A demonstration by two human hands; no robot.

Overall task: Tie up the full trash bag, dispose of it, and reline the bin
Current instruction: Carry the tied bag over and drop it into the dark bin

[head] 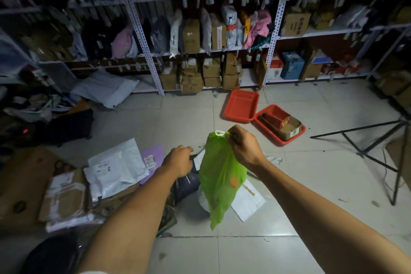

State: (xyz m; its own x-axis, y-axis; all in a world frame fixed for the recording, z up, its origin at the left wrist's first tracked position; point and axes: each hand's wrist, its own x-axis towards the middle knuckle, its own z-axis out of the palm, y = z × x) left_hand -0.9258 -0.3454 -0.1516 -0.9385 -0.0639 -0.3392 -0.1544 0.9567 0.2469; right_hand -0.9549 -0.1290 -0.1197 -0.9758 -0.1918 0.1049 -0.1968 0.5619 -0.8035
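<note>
A green plastic trash bag [220, 176] hangs in mid-air above the tiled floor, with something orange showing through it. My right hand [243, 145] pinches its gathered top, where a white drawstring loop sticks out. My left hand [179, 160] is to the left of the bag, fingers curled at a dark grey mailer bag [185, 181] lying on the floor; whether it grips the mailer is hidden. A white round object [203, 201], partly hidden behind the green bag, sits on the floor. I cannot tell if it is the bin.
White and purple mailers [117, 167] and cardboard parcels [64, 196] lie on the floor at left. Two red trays [242, 105] sit ahead, one holding a box. A black tripod [378, 151] stands at right. Metal shelves [200, 29] full of parcels line the back.
</note>
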